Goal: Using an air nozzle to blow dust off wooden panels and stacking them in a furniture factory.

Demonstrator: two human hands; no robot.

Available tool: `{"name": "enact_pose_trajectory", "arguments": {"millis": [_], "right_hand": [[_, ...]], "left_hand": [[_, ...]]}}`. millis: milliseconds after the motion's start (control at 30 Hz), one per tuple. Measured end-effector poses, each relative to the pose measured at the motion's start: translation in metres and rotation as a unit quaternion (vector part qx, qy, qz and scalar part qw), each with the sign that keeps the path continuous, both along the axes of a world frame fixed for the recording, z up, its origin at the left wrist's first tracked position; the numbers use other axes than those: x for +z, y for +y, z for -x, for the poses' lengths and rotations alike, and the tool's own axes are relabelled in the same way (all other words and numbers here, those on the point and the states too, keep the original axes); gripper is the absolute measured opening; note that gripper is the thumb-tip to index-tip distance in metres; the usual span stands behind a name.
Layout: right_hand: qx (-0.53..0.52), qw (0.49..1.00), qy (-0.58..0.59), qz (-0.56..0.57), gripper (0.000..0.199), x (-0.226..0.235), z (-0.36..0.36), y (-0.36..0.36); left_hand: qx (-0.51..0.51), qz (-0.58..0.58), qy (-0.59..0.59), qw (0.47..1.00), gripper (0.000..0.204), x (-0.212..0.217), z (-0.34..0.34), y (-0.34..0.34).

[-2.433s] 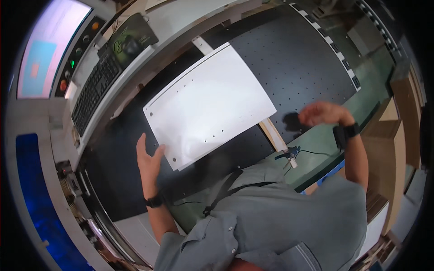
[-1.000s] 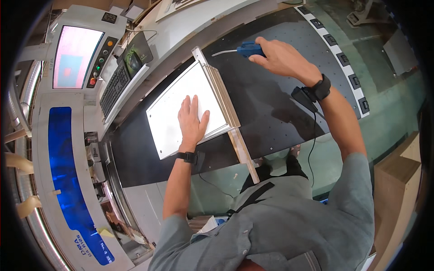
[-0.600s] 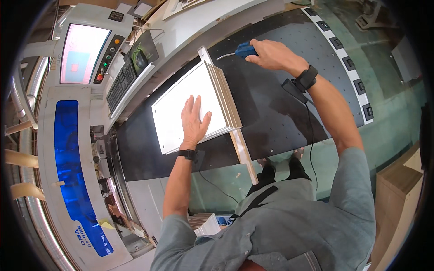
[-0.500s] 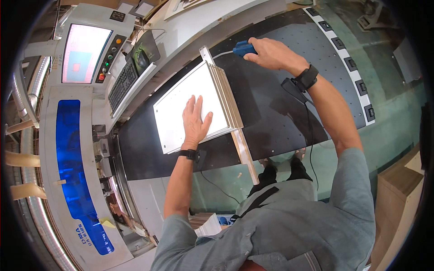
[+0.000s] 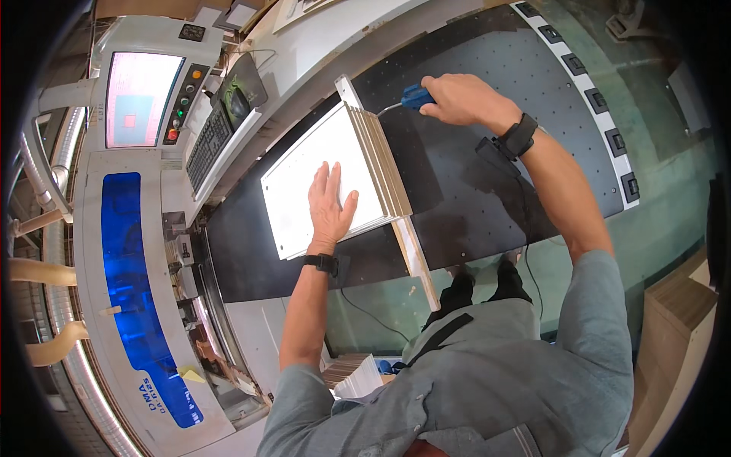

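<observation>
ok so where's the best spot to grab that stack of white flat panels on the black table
Probably by its two long edges, from above. The stack of white flat panels lies flat on the black perforated table, broad and thin. The left hand presses flat on top; the right hand holds a blue-handled tool at its far corner.

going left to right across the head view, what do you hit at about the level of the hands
blue machine panel → keyboard → white board stack → left hand flat on it → blue-handled tool → right hand gripping it → row of sockets
</observation>
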State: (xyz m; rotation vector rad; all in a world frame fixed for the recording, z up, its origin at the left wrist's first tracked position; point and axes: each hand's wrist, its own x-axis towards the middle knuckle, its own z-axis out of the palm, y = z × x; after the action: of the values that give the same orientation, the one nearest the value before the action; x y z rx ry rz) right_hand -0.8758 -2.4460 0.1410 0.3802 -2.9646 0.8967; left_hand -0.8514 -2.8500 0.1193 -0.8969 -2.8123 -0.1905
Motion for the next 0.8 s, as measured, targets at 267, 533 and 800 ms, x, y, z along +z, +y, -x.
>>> {"name": "enact_pose_trajectory", "arguments": {"millis": [267, 533, 800], "right_hand": [[-0.021, 0.998, 0.039, 0.039, 0.037, 0.005, 0.003, 0.001], [-0.011, 1.0, 0.015, -0.02, 0.039, -0.024, -0.005, 0.001], [0.015, 1.0, -0.021, 0.018, 0.038, -0.008, -0.025, -0.003]], "left_hand": [[0.0, 0.001, -0.007, 1.0, 0.069, 0.001, -0.001, 0.001], [-0.006, -0.001, -0.005, 1.0, 0.069, 0.001, -0.001, 0.003], [-0.002, -0.002, -0.008, 1.0, 0.069, 0.003, 0.0, 0.004]]}}
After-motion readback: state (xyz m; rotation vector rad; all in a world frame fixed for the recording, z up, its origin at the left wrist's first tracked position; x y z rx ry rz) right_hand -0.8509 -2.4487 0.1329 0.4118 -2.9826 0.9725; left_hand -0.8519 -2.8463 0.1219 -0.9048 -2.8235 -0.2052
